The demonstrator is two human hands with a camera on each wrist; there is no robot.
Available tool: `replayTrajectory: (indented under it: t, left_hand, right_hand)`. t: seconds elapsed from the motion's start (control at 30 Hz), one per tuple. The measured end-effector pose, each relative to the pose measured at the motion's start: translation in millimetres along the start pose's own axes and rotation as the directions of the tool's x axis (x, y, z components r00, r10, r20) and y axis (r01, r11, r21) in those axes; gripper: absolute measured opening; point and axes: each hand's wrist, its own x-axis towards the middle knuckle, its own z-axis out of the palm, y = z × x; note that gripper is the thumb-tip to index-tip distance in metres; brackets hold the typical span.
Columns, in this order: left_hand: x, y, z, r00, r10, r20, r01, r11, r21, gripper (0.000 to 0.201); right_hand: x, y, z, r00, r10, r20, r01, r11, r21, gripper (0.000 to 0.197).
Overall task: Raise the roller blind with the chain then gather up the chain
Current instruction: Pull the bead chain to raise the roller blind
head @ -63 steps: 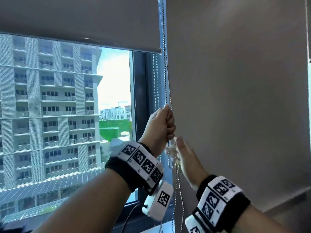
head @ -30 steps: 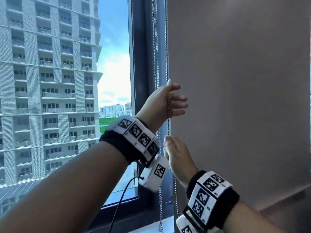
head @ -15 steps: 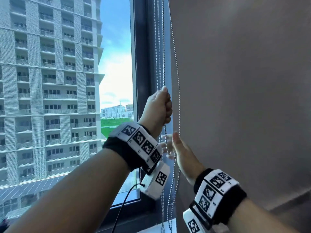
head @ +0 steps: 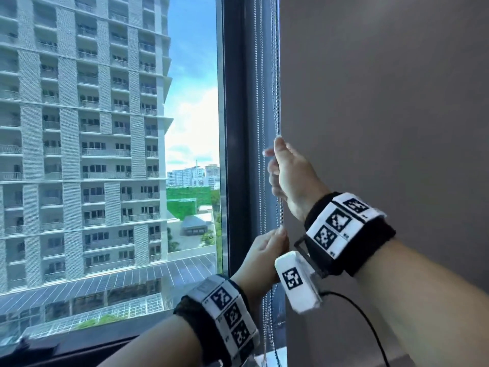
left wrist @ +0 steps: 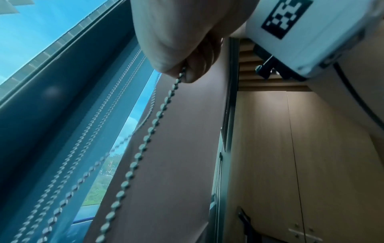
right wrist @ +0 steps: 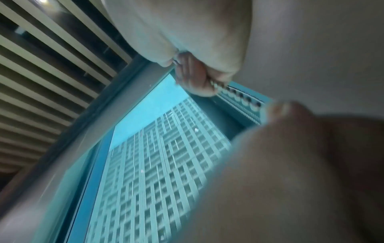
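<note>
The bead chain (head: 276, 102) hangs along the dark window frame (head: 238, 128), next to other chain strands. My right hand (head: 288, 176) grips the chain high up, fingers curled round it. Just below, my left hand (head: 264, 255) holds the same chain, and slack strands hang under it toward the sill. The left wrist view shows the left hand (left wrist: 182, 41) pinching the chain (left wrist: 145, 143). In the right wrist view the right hand (right wrist: 187, 32) is closed on the chain (right wrist: 239, 96). The raised blind's lower edge lies above the head view.
A second grey blind (head: 383, 128) hangs lowered right of the chain, close behind my right hand. Through the glass (head: 105, 154) stands a tall apartment block. A black cable (head: 370, 327) trails from the right wrist unit (head: 299, 282). The sill (head: 272, 358) lies below.
The blind's lower edge, visible two seconds ago, has gone up out of view. My hands have swapped places: the right one now grips above, the left one below.
</note>
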Motion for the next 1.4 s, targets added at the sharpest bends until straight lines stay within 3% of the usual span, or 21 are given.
replayTrajectory:
  t: [0.2,0.27,0.4,0.5,0.6,0.7,0.87,0.97,1.03,1.13,1.2,1.4]
  left_hand:
    - [0.0,-3.1,-9.4,0.978,-0.164,0.127,0.172,0.984,-0.054,0.061]
    - [7.2,13.4,-13.3,0.975,-0.155,0.159,0.167,0.984,-0.065,0.071]
    - [34.4,61.0,-17.4,0.994,-0.04,0.101,0.052,0.992,-0.116,0.075]
    - [53.3,96.8,-16.2,0.996,0.026,0.085,-0.013,0.989,-0.147,0.066]
    - [67.3,131.2,-8.1,0.995,0.087,0.053,-0.075,0.978,-0.192,0.05]
    - [76.9,148.1,1.8,0.997,0.073,-0.023,-0.077,0.967,-0.243,0.04]
    - [75.5,134.1,11.0,0.992,0.084,-0.095,-0.102,0.974,-0.203,0.042]
    - [71.2,127.5,14.1,0.99,0.112,-0.087,-0.129,0.968,-0.215,0.042]
    - [67.9,122.3,13.9,0.988,0.134,-0.071,-0.147,0.966,-0.212,0.041]
    - [60.5,106.4,10.1,0.99,0.134,-0.05,-0.141,0.972,-0.189,0.041]
    - [54.1,92.5,6.3,0.992,0.115,-0.058,-0.123,0.98,-0.159,0.041]
    - [25.6,54.9,3.5,0.996,0.075,-0.056,-0.078,0.995,-0.054,0.04]
  right_hand:
    - [-18.3,14.0,5.0,0.998,-0.059,0.013,0.06,0.997,-0.044,0.04]
    - [-25.2,23.7,3.9,0.999,-0.054,-0.007,0.053,0.996,-0.069,0.042]
    - [-41.0,50.3,0.7,0.999,-0.042,0.0,0.041,0.994,-0.098,0.04]
    - [-58.6,60.5,-1.0,0.999,0.006,0.041,-0.007,1.0,0.004,0.032]
    - [-76.8,73.5,-4.5,0.999,-0.003,0.038,0.009,0.989,-0.15,0.036]
    - [-88.8,89.3,-8.6,0.996,0.058,0.07,-0.045,0.983,-0.176,0.041]
    - [-99.6,106.9,-13.0,0.983,0.096,0.158,-0.075,0.988,-0.136,0.044]
    - [-101.6,104.1,-18.7,0.953,0.223,0.207,-0.208,0.974,-0.093,0.041]
    - [-98.0,96.8,-22.6,0.947,0.277,0.165,-0.261,0.959,-0.11,0.044]
    - [-79.9,85.3,-28.9,0.972,0.215,0.092,-0.204,0.973,-0.111,0.063]
    - [-63.8,73.6,-29.3,0.982,0.177,0.063,-0.172,0.983,-0.067,0.066]
    - [-28.5,30.7,-19.3,1.0,0.025,0.013,-0.025,0.999,-0.042,0.034]
